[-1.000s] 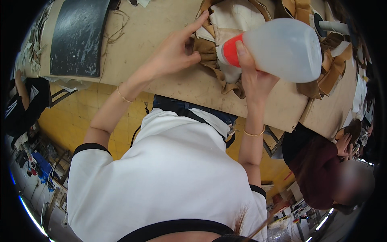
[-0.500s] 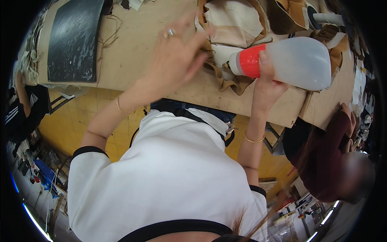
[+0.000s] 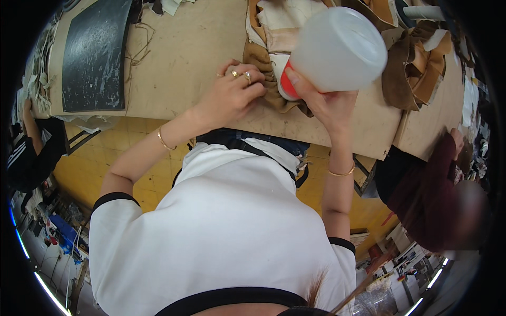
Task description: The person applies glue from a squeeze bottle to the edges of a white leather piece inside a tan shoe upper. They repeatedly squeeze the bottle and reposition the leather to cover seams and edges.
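Note:
A translucent white squeeze bottle [image 3: 337, 52] with a red band is gripped in my right hand [image 3: 331, 108]. Its base is tipped up toward me, and its neck points down over a brown leather piece [image 3: 259, 57] with a pale lining [image 3: 287, 15]. The bottle and hand cover the nozzle and part of the lining. My left hand [image 3: 232, 96], with rings on its fingers, is curled closed at the left edge of the leather; its fingertips are partly hidden there.
A dark scuffed board [image 3: 97, 55] lies on the left of the wooden table [image 3: 179, 58], with loose string [image 3: 143, 45] beside it. More brown leather pieces [image 3: 419, 68] and a spool [image 3: 421, 13] are to the right. A person in a maroon sleeve [image 3: 440, 168] is at the right; another is far left.
The bottle has swung from nearly sideways to neck-down and moved left over the leather. My left hand has lowered, its fingers curling at the leather edge.

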Demonstrator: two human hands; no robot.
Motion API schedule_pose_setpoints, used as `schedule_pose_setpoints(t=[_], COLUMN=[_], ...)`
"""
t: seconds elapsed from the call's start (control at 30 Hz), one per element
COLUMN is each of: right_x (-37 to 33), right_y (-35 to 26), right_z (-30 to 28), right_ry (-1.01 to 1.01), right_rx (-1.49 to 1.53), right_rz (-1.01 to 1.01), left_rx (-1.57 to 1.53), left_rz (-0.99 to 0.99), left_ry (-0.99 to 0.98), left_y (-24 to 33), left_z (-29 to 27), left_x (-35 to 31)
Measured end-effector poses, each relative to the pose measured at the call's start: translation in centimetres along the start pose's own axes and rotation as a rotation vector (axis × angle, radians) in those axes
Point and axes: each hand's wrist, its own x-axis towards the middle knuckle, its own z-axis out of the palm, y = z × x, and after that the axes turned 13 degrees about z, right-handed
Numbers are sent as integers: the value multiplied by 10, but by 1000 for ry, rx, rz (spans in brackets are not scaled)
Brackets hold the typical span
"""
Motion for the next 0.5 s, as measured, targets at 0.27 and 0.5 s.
schedule_pose_setpoints(t=[0.27,0.5], right_x=[9,9], right_y=[-2,-5], right_z=[-26,-23], right_ry=[-83,-246], right_rx=[-105,-152], right_rz=[137,69], left_rx=[46,12], left_rz=[54,29], left_ry=[-40,-52], left_y=[-1,-4], left_z=[3,-2], left_x=[0,1])
